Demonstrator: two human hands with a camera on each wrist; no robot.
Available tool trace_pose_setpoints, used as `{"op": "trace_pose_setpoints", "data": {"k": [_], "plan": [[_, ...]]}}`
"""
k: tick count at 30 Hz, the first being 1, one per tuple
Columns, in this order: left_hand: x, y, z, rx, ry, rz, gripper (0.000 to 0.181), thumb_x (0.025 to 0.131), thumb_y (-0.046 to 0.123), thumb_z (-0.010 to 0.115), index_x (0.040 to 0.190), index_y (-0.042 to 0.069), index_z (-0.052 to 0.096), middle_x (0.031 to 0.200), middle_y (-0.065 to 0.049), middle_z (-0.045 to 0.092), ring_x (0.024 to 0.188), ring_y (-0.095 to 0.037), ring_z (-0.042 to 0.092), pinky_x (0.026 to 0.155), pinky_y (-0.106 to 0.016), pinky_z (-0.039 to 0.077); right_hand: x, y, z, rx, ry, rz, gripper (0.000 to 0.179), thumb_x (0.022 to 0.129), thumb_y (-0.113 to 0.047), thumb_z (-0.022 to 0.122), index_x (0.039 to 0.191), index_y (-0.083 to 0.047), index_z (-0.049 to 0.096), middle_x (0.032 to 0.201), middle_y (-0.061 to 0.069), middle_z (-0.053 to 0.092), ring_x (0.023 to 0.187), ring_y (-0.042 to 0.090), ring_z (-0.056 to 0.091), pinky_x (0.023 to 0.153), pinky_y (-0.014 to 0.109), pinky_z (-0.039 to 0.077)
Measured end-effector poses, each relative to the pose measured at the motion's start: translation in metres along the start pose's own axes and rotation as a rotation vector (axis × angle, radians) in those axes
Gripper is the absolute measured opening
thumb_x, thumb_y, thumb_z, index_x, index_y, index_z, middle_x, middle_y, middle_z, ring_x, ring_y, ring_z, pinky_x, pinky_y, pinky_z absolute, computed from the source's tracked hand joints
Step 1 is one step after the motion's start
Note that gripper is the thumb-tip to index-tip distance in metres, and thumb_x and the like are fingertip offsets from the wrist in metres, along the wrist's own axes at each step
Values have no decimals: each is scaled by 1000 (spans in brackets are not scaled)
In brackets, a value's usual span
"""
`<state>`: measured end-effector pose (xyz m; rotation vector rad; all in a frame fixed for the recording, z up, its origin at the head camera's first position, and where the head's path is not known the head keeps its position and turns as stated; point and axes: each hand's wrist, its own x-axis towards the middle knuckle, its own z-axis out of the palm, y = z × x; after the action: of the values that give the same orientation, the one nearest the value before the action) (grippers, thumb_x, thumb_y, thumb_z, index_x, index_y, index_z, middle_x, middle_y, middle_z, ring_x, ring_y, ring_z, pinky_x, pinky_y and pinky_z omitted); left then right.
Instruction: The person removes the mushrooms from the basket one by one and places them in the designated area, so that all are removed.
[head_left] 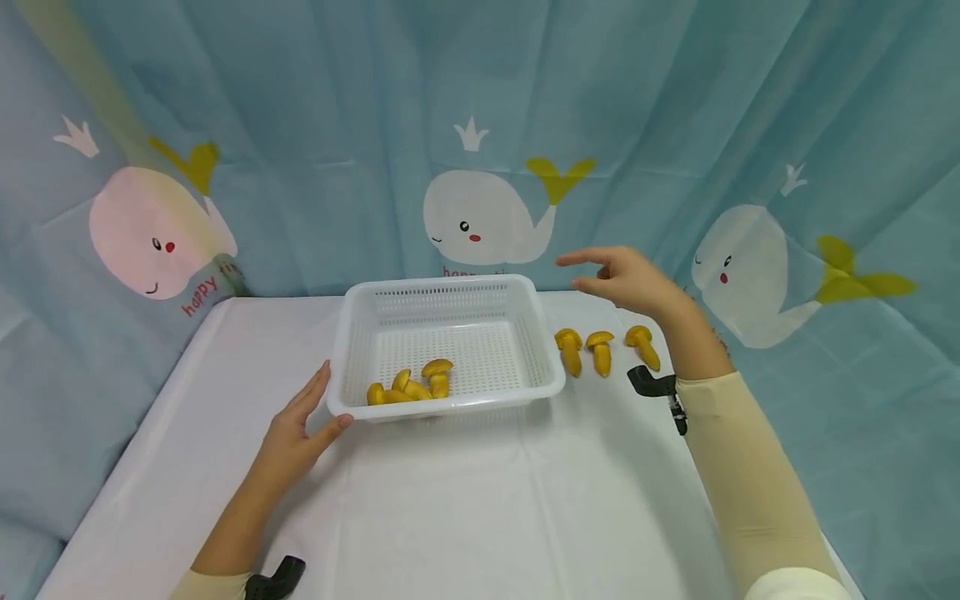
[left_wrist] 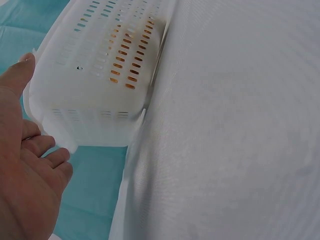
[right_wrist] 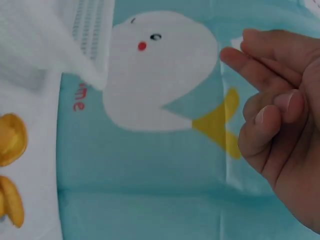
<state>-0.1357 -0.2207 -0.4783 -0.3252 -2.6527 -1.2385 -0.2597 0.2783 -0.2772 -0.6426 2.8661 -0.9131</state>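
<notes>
Currently right hand (head_left: 621, 282) raised, left hand (head_left: 291, 442) spread at basket (head_left: 487, 346).

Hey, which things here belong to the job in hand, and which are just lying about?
Seemingly part of the job:
white basket, left hand at its edge
three yellow mushrooms inside
three more mushrooms outside, to its right

Just around, nothing loose:
white table cover
blue whale curtain
black wrist gear

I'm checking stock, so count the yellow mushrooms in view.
6. Three yellow mushrooms lie in the white basket, toward its near left corner; three more mushrooms lie in a row on the white table, right of the basket. The near rim may hide others.
</notes>
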Motion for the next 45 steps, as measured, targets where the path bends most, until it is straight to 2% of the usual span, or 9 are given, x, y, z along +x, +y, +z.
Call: {"op": "trace_pose_setpoints", "data": {"k": [3, 6, 9, 12, 16, 24, 31, 39, 45], "plan": [[-1, -1, 0, 2, 0, -7, 92, 91, 31, 79, 164, 29, 22, 169, -2, 24, 152, -43, 29, 107, -74, 37, 18, -18, 2, -43, -76, -63, 36, 99, -34, 69, 134, -41, 65, 71, 0, 57, 49, 22, 37, 48, 31, 40], [-2, -1, 1, 5, -2, -7, 92, 92, 33, 78, 164, 30, 22, 169, -3, 24, 152, -44, 29, 105, -74, 37, 36, -37, 5, -76, -130, -146, 35, 99, -30, 71, 132, -37, 68, 104, -8, 71, 53, 22, 36, 55, 32, 42], [-2, -2, 2, 3, -1, -6, 92, 92, 34, 78, 164, 30, 21, 169, -3, 24, 151, -45, 29, 105, -75, 37, 51, -55, 9, -96, -176, -191, 34, 98, -30, 71, 131, -35, 69, 133, -13, 66, 65, 21, 46, 66, 34, 49], [-2, -2, 2, -4, 7, -1, 91, 92, 34, 79, 164, 29, 23, 169, -3, 25, 151, -44, 30, 105, -75, 37, 66, -69, 18, -128, -223, -215, 34, 98, -33, 70, 131, -35, 69, 134, -15, 65, 93, 13, 59, 84, 35, 54], [-3, -3, 1, -5, 20, 9, 91, 91, 30, 80, 163, 28, 25, 169, -5, 26, 151, -44, 31, 105, -73, 38, 85, -76, 37, -139, -281, -259, 33, 97, -28, 71, 130, -31, 70, 133, -15, 66, 121, 8, 58, 97, 35, 54], [-5, -5, -1, 2, 18, 19, 93, 90, 26, 81, 164, 28, 24, 169, 0, 26, 151, -42, 32, 105, -70, 40, 115, -77, 78, -122, -412, -324, 33, 97, -22, 72, 130, -27, 71, 133, -14, 67, 131, 8, 55, 104, 34, 52], [-2, -2, -1, -10, 20, 30, 92, 89, 25, 81, 163, 24, 27, 168, -6, 28, 150, -44, 32, 106, -71, 39, 128, -72, 105, -110, -485, -308, 35, 95, -21, 74, 129, -30, 71, 133, -17, 66, 137, 8, 50, 106, 36, 52], [3, 0, 1, -21, 21, 48, 92, 89, 24, 82, 163, 24, 28, 169, -3, 28, 153, -39, 30, 109, -70, 38, 137, -61, 131, -52, -583, -214, 37, 95, -22, 75, 129, -34, 70, 135, -16, 64, 113, 12, 64, 73, 37, 62], [2, 2, 1, -25, 23, 50, 92, 89, 23, 82, 163, 23, 28, 168, -4, 29, 153, -38, 30, 109, -68, 38, 144, -54, 148, -10, -659, -143, 35, 94, -23, 77, 126, -37, 72, 135, -18, 63, 124, 13, 58, 84, 59, 61]]}}
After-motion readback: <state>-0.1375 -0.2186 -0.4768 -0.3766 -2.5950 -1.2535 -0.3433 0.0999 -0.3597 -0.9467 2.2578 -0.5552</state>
